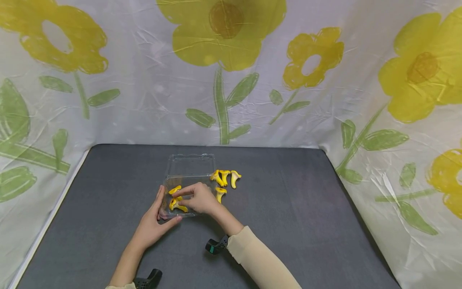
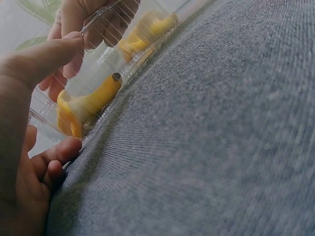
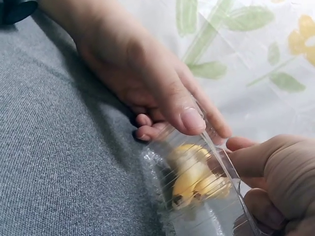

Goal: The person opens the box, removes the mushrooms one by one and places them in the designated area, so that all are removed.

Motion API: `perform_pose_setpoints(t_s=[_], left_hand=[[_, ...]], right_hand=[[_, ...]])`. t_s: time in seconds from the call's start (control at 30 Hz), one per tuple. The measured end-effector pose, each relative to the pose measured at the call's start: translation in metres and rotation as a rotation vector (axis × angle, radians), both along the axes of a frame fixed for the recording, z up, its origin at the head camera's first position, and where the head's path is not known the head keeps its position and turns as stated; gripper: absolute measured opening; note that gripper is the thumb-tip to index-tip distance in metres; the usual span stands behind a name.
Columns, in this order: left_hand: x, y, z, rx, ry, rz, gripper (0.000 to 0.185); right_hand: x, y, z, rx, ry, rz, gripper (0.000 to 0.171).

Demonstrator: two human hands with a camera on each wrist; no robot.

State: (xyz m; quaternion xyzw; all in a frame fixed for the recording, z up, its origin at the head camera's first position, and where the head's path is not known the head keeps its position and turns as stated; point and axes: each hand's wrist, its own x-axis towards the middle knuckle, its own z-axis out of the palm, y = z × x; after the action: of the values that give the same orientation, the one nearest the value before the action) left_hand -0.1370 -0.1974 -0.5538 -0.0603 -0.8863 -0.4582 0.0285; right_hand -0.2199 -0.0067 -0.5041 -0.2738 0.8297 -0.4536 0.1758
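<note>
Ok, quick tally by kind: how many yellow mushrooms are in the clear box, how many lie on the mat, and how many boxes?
Yellow mushrooms in the clear box: 2
Yellow mushrooms on the mat: 4
Clear boxes: 1
Total: 7

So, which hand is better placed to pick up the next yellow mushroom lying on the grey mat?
The right hand: the yellow toy mushrooms lie beside it, right of the clear plastic box. The left hand steadies the box's near-left corner.
</note>
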Motion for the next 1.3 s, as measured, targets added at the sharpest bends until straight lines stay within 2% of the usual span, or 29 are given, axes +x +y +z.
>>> perform_pose_setpoints(t_s=[0.3, 0.73, 1.13, 1.3], left_hand=[[0.0001, 0.0002, 0.0009, 0.011, 0.003, 0.0, 0.112], [0.0, -0.0002, 0.0009, 0.014, 0.008, -0.007, 0.111], [0.0002, -0.0002, 0.0, 0.008, 0.013, -0.004, 0.111], [0.0008, 0.0008, 0.0012, 0.004, 0.012, -0.003, 0.111]], right_hand=[[0.0017, -0.0033, -0.0013, 0.162, 0.08, -0.005, 0.031], [0.0045, -0.0047, -0.0003, 0.257, 0.202, 0.025, 0.021], [0.0099, -0.0072, 0.0068, 0.324, 0.306, 0.01, 0.02], [0.0094, -0.007, 0.0075, 0.35, 0.376, -0.01, 0.02]])
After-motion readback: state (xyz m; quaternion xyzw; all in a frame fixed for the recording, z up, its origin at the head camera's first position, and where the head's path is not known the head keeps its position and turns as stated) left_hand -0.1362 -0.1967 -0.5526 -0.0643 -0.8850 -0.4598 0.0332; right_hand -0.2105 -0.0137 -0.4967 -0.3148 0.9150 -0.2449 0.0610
